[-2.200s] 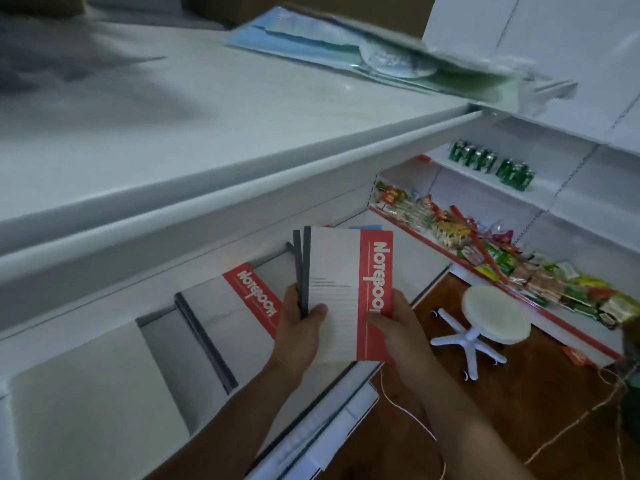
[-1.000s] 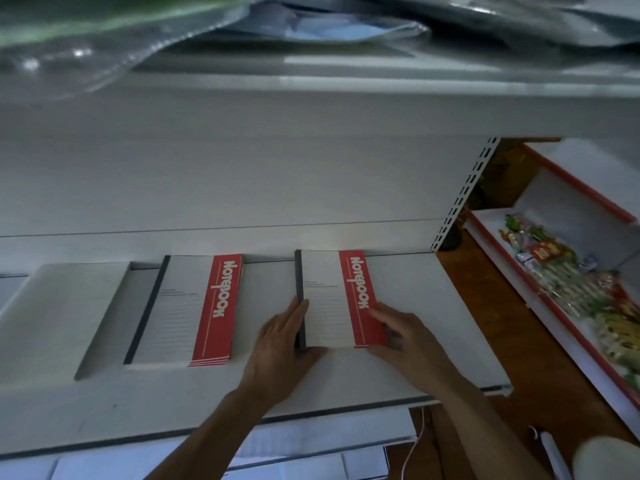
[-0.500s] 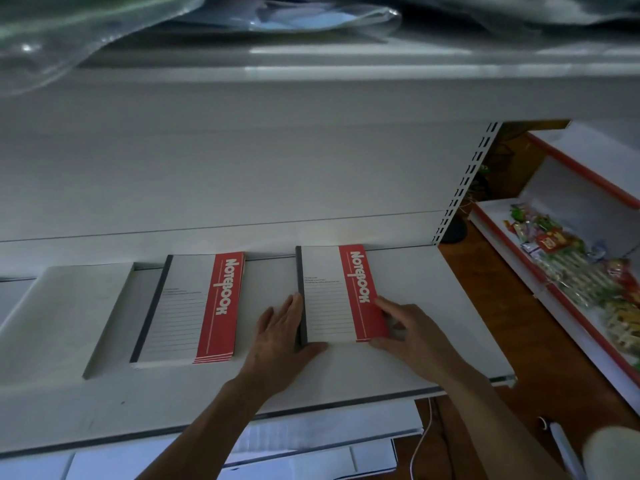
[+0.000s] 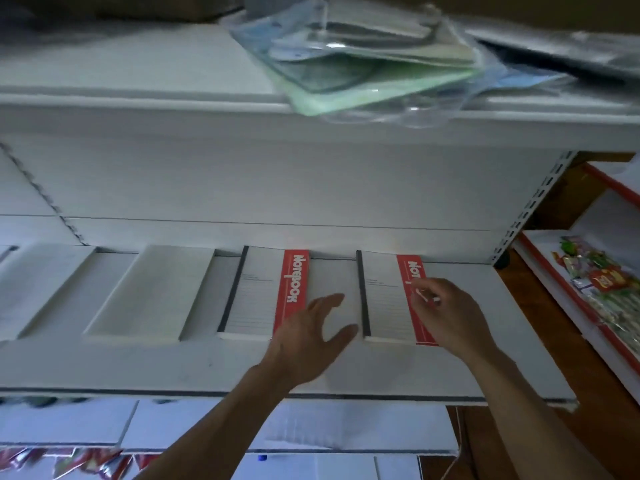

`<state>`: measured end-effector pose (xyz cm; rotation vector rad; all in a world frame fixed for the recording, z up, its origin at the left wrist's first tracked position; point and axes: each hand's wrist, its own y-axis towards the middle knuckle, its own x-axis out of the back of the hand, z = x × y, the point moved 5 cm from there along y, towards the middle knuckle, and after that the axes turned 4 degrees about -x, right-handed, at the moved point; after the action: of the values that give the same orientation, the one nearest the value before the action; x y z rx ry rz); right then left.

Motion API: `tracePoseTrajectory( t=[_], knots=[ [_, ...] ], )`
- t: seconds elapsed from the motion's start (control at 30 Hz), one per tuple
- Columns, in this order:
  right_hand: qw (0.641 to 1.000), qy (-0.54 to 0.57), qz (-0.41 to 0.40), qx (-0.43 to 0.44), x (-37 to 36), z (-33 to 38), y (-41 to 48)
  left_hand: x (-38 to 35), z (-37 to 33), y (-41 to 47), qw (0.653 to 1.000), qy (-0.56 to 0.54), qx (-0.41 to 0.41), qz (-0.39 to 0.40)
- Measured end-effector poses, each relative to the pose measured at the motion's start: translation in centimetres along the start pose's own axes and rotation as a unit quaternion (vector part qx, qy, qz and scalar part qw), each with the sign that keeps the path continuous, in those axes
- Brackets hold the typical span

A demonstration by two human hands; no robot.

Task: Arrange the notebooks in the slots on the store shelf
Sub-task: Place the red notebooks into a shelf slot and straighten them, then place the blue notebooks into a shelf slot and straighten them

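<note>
Notebook spine beside gap; left fingers spread there; right fingers curled, grip unclear.

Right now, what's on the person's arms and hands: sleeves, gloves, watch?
Left forearm and right forearm are bare to the frame edge, no sleeves in view. Left hand and right hand ungloved; no watch, ring or band shows, though the frame is dim.

Brown wooden floor, red-trimmed snack rack beside
</note>
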<state>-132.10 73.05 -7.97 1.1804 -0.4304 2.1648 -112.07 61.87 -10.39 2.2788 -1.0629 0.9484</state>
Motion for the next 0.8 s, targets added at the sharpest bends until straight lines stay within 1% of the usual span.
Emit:
tracePoseTrajectory(
  t=[0.07, 0.13, 0.23, 0.3, 0.4, 0.47, 0.53, 0.6, 0.7, 0.8],
  knots=[
    [0.999, 0.004, 0.013, 0.034, -2.2, 4.6, -0.1, 3.8, 1.3, -2.2, 0.999, 0.006, 0.029, -0.032],
    [0.997, 0.008, 0.035, 0.062, -5.2, 9.8, -0.6, 7.9, 3.8, -5.1, 0.996, 0.043, 0.054, -0.065],
    [0.993, -0.007, 0.062, 0.105, -10.6, 18.4, -2.3, 14.9, 9.7, -11.6, 0.981, 0.110, 0.133, -0.093],
    [0.986, -0.005, 0.092, 0.135, -14.6, 24.8, -3.7, 20.0, 14.2, -16.8, 0.964, 0.146, 0.196, -0.102],
    [0.972, -0.005, 0.125, 0.199, -20.6, 35.5, -6.7, 27.6, 20.5, -25.4, 0.935, 0.165, 0.280, -0.142],
    [0.958, 0.010, 0.151, 0.246, -24.5, 42.5, -9.4, 31.7, 24.0, -31.1, 0.915, 0.175, 0.323, -0.168],
    [0.943, 0.031, 0.192, 0.269, -28.1, 48.5, -12.6, 34.8, 26.8, -36.3, 0.896, 0.173, 0.367, -0.181],
    [0.930, 0.040, 0.231, 0.283, -31.3, 53.1, -15.4, 36.9, 29.3, -40.5, 0.883, 0.161, 0.396, -0.195],
    [0.914, 0.040, 0.264, 0.306, -35.9, 58.9, -18.1, 40.0, 32.9, -44.8, 0.868, 0.150, 0.416, -0.226],
    [0.906, 0.044, 0.283, 0.312, -40.0, 63.8, -19.2, 43.1, 36.3, -47.0, 0.865, 0.146, 0.420, -0.234]
  ],
)
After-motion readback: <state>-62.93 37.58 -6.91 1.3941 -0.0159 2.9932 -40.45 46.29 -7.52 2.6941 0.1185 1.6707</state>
